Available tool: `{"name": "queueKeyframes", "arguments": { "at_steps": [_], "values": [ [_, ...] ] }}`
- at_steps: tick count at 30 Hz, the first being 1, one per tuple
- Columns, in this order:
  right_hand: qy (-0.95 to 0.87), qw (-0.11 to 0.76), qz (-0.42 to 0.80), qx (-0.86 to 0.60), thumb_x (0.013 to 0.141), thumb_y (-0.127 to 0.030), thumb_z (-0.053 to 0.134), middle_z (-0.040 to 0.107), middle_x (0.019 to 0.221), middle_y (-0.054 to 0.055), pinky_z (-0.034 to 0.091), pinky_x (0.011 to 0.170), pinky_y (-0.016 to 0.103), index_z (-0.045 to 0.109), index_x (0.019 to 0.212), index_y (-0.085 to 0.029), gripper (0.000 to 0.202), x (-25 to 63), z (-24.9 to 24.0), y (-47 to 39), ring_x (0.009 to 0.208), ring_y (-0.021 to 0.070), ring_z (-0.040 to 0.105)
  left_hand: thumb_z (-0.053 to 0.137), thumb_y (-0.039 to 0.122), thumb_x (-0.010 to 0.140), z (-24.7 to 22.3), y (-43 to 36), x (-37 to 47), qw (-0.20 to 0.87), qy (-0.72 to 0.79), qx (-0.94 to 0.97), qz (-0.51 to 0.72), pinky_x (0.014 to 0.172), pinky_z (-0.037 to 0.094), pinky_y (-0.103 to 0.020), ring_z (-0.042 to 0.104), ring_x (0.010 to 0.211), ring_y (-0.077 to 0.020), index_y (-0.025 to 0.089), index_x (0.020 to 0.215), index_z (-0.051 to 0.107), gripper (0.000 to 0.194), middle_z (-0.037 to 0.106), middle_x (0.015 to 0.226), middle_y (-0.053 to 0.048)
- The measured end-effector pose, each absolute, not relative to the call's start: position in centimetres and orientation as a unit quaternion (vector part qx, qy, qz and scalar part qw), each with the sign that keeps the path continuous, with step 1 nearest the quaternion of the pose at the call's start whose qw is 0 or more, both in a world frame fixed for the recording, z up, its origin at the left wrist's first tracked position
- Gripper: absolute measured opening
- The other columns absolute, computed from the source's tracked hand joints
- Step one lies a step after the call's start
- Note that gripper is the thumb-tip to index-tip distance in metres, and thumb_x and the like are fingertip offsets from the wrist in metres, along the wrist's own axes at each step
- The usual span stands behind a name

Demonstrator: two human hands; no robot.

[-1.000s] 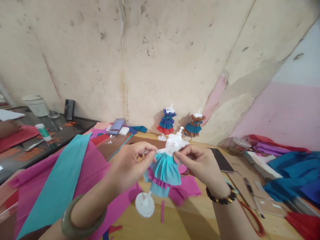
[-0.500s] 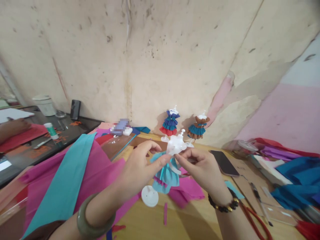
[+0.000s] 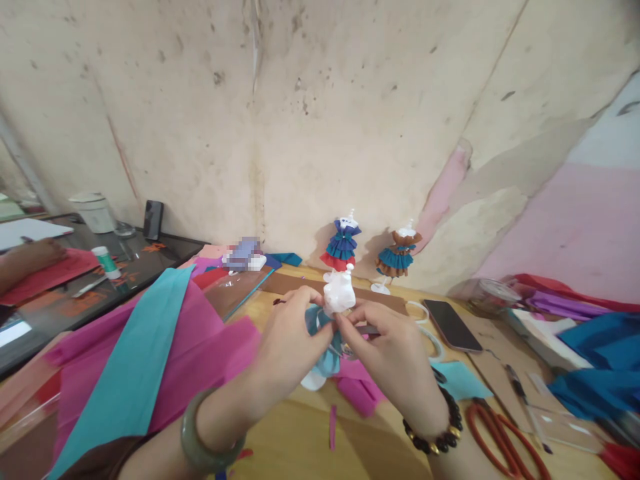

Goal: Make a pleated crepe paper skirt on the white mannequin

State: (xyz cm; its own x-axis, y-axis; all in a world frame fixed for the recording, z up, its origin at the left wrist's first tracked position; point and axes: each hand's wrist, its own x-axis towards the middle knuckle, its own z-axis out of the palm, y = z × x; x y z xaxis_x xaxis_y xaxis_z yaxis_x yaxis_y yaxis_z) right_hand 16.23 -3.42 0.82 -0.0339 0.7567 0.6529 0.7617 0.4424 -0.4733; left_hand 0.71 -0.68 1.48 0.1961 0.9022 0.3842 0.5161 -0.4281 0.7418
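Note:
A small white dress form with a light blue crepe-paper skirt is between my two hands, over the table. My left hand grips it from the left, thumb and fingers closed at the waist. From the other side my right hand pinches at the same waist with thumb and forefinger. A dark grey sliver shows by the right fingers; its kind is unclear. The round white base shows under the skirt, partly covered. Fingers hide the waist.
Two dressed forms, one blue and red, one brown and teal, stand by the wall. Magenta paper lies left. Tape rolls, a phone and orange-handled scissors lie right. A co-worker's hand rests far left.
The dress form has shifted slightly left and turned, and its base is more covered. My right hand has moved left with it, uncovering the tape rolls and more of the scissors.

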Motion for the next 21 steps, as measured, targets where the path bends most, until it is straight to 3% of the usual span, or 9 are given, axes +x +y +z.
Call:
{"name": "queueKeyframes", "arguments": {
  "at_steps": [14,21],
  "values": [
    [-0.75,0.391,0.043,-0.531,0.091,-0.032,0.064,0.072,0.072,0.0,0.046,0.063,0.029,0.067,0.072,-0.022,0.021,17.4,1.4,-3.6,0.067,0.0184,0.066,0.063,0.023,0.078,0.9,-0.3,0.8,0.214,0.472,0.745,0.42,0.075,0.046,-0.036,0.064,0.085,-0.0239,0.022,0.084,0.054,0.011,0.07,0.084,0.0],
    [-0.736,0.362,0.107,-0.562,0.086,-0.024,0.062,0.076,0.075,-0.001,0.047,0.064,0.03,0.073,0.078,-0.024,0.014,17.8,2.2,-4.5,0.066,0.0188,0.068,0.063,0.023,0.079,0.9,-0.3,0.8,0.198,0.463,0.747,0.434,0.075,0.046,-0.035,0.065,0.084,-0.0224,0.022,0.083,0.055,0.009,0.07,0.084,0.0]
  ]
}}
